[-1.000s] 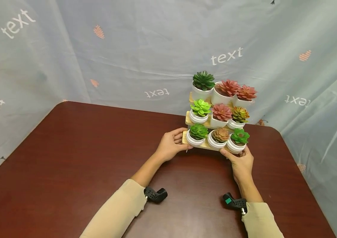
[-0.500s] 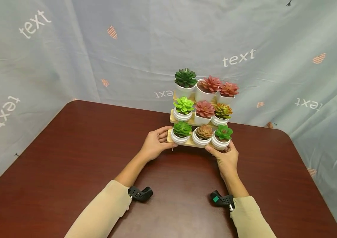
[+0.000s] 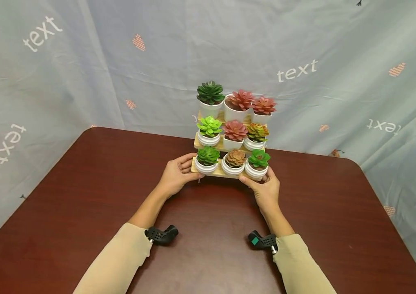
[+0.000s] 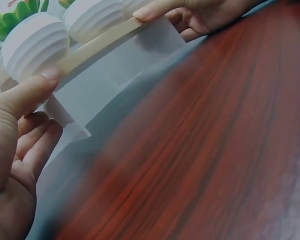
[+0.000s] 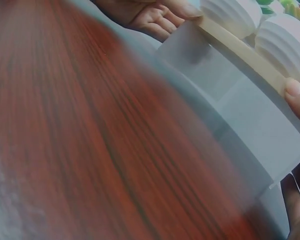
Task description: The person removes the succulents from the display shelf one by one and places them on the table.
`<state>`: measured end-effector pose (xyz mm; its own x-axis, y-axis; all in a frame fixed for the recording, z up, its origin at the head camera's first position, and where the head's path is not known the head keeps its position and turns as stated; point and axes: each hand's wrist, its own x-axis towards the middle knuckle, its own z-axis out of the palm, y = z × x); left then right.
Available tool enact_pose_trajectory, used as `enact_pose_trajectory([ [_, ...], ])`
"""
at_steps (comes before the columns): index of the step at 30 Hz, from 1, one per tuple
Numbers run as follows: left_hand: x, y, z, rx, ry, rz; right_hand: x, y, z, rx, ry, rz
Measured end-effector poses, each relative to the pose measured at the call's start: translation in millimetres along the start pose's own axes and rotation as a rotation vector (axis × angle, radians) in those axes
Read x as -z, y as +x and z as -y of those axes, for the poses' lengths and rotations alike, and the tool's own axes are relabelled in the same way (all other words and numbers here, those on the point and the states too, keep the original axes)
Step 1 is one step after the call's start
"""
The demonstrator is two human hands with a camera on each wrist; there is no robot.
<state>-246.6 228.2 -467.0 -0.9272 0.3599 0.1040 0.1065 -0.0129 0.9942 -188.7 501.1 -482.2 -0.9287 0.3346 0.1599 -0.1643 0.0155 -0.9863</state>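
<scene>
A three-tier stand [image 3: 218, 172] with pale wooden boards carries rows of small potted succulents in white pots. Its front row holds a green succulent [image 3: 208, 156], a brown one [image 3: 235, 158] and another green one [image 3: 259, 158]. My left hand [image 3: 176, 176] grips the left end of the lowest board, thumb in front and fingers behind. At the right end my right hand [image 3: 266, 192] grips it likewise, thumb on the front edge. Both wrist views show the clear panel [image 4: 102, 87] below the wooden edge [image 5: 245, 52]. Whether the base touches the table cannot be told.
The dark red-brown table [image 3: 101, 204] has rounded far corners. A grey-blue curtain [image 3: 163, 61] with printed words and hearts hangs behind it and at both sides. A black wrist mount [image 3: 161, 235] sits on each forearm.
Both hands have moved left together, bringing the plant stand from the right side toward the middle of the far edge. The head view turned slightly left at first. Both grips look the same.
</scene>
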Motion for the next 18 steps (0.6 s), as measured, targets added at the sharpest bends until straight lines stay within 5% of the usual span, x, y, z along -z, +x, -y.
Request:
enact_pose_trajectory([
  [18, -2.3, 1.9, 3.1, -0.001, 0.031, -0.019, 8.4, 5, 8, -0.025, -0.151, 0.052],
])
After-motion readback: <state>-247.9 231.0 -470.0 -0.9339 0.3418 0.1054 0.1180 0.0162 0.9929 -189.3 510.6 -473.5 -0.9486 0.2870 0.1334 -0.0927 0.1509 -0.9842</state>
